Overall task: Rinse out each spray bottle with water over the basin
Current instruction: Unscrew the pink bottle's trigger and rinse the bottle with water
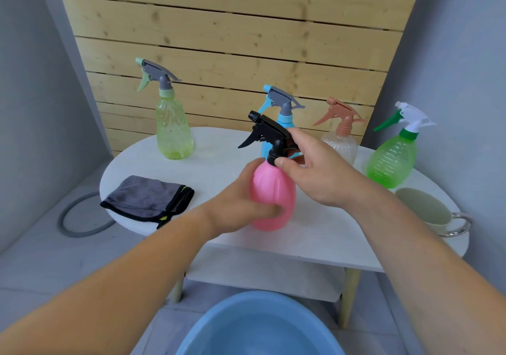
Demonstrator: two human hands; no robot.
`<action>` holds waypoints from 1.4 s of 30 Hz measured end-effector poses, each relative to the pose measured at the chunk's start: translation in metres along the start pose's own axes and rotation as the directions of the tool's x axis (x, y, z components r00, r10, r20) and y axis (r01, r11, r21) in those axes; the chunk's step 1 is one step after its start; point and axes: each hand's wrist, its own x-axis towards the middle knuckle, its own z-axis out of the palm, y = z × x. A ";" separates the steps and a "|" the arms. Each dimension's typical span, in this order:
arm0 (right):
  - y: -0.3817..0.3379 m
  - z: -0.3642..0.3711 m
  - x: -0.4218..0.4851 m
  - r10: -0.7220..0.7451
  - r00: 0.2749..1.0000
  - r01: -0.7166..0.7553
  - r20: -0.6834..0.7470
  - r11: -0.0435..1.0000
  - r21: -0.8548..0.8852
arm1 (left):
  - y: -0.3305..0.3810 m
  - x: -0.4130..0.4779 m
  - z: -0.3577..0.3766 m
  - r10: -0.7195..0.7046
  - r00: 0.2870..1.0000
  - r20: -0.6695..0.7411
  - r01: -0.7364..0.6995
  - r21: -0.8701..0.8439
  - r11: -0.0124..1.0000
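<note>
I'm looking into a home wash corner: grey floor tiles (41, 267), pine slat panel (232, 40), grey hose (61, 222), blue basin (260, 324).

White oval surface (213, 168) before wooden slat panel (232, 40). Folded grey cloth (145, 197), black-edged, on surface's left end. Pale mug (427, 209), metal handle, at right edge. Lower shelf (260, 275) beneath. Grey hose loop (62, 222) on floor, left.

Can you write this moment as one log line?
left hand: holds pink bottle | right hand: grips black sprayer | basin: below, in front
</note>
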 end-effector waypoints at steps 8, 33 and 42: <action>0.001 0.000 0.000 0.007 1.000 -0.006 -0.008 1.000 0.027 | 0.003 -0.005 0.004 0.046 0.999 -0.029 -0.044 0.042 0.998; 0.004 0.022 0.001 0.110 0.957 -0.021 -0.269 0.949 0.314 | 0.007 -0.008 0.016 0.072 0.957 -0.282 -0.011 0.211 0.977; 0.019 0.022 -0.009 0.205 0.966 -0.164 -0.160 0.958 0.235 | 0.003 -0.007 0.008 0.010 0.986 -0.169 0.008 0.105 0.994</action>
